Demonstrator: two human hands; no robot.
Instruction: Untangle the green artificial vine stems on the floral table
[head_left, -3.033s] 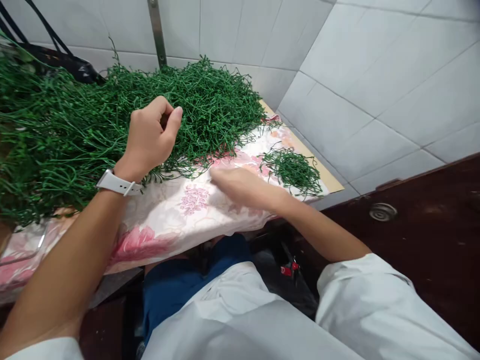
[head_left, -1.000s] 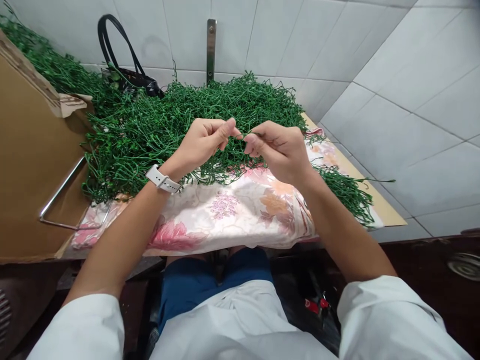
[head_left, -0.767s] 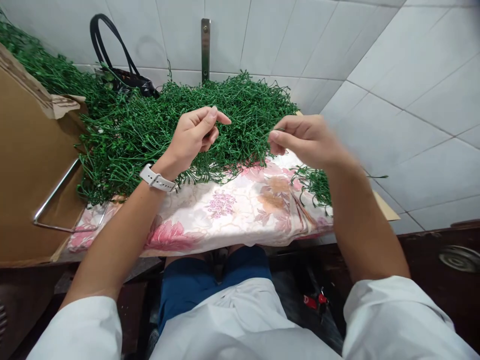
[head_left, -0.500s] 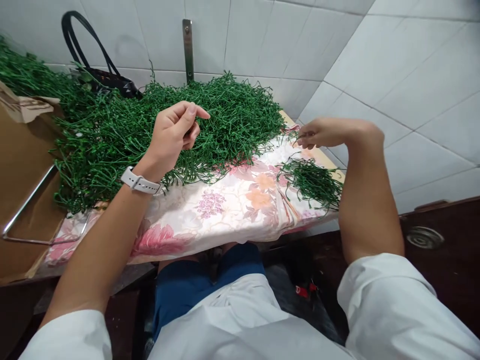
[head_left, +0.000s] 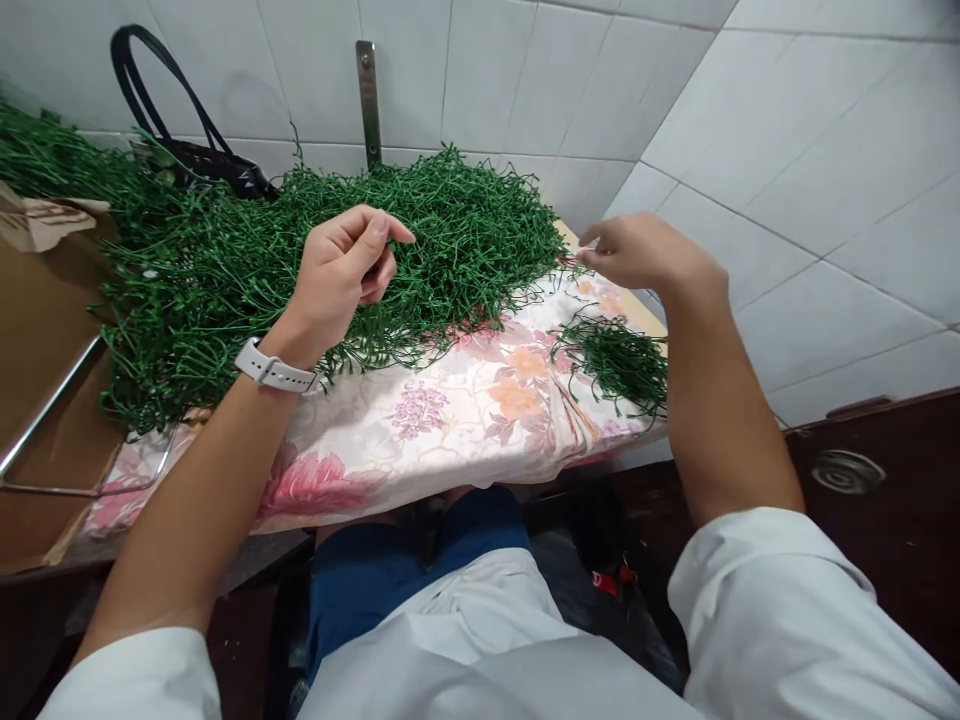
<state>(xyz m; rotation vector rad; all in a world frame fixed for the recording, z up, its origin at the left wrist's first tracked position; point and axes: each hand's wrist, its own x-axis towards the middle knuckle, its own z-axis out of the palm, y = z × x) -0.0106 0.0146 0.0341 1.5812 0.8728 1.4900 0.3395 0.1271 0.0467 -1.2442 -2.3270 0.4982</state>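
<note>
Heap of wiry green plant stems on a floral cloth: light, springy, tangling; best taken by one stem end. Left hand curled above it, nothing visibly held. Right hand fingers bunched, grip unclear, over a smaller bunch.

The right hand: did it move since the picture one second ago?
Yes. Against the metal strip on the tiled wall, the right hand has moved to the right, farther from the left hand.
</note>
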